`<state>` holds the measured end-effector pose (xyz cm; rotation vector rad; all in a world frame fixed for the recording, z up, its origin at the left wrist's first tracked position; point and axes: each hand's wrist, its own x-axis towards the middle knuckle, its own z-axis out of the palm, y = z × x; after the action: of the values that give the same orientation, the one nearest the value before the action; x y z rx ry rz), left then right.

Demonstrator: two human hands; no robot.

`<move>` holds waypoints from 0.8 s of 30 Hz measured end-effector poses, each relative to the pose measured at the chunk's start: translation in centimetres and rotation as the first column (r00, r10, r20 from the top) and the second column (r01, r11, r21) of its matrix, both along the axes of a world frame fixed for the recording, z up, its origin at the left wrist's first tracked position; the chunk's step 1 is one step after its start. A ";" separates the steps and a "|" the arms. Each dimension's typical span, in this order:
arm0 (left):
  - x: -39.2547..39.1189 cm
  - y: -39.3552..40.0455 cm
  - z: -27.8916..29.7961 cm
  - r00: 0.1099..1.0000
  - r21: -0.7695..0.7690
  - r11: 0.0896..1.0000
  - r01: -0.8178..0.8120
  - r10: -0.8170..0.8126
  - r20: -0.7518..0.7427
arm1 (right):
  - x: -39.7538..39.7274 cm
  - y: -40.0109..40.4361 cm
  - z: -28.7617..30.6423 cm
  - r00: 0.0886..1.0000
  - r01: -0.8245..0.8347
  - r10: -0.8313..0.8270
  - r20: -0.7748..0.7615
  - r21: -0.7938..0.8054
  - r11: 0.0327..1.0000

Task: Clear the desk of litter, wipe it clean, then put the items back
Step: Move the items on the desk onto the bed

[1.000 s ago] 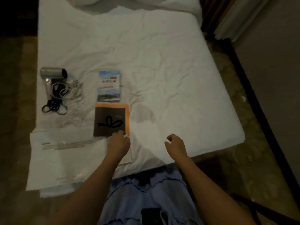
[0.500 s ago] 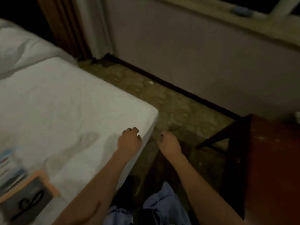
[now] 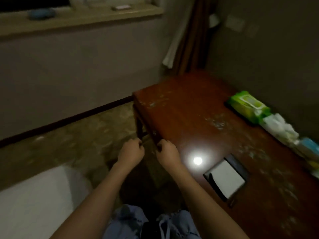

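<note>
The desk (image 3: 198, 107), red-brown and speckled with pale crumbs, stretches ahead and to the right, long axis running away toward the far wall. Wet-wipe pack (image 3: 248, 106) sits at its far right edge, a phone (image 3: 226, 178) nearer. Right hand (image 3: 168, 153) hovers at the near corner, closer than the left hand (image 3: 132, 152); both loosely curled, holding nothing. Right edge items are cut off and blurred.
</note>
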<state>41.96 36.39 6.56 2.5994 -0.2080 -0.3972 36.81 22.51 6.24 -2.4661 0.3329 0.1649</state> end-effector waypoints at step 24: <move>-8.4 -27.2 -6.2 0.659 -0.067 0.692 0.719 -0.710 -0.248 | -17.8 -18.9 -6.6 0.404 0.900 -0.827 -0.390 0.006 0.437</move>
<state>33.54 9.20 0.38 2.3543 -1.1676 -1.0118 18.97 3.63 -0.37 -1.7087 1.6332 0.1467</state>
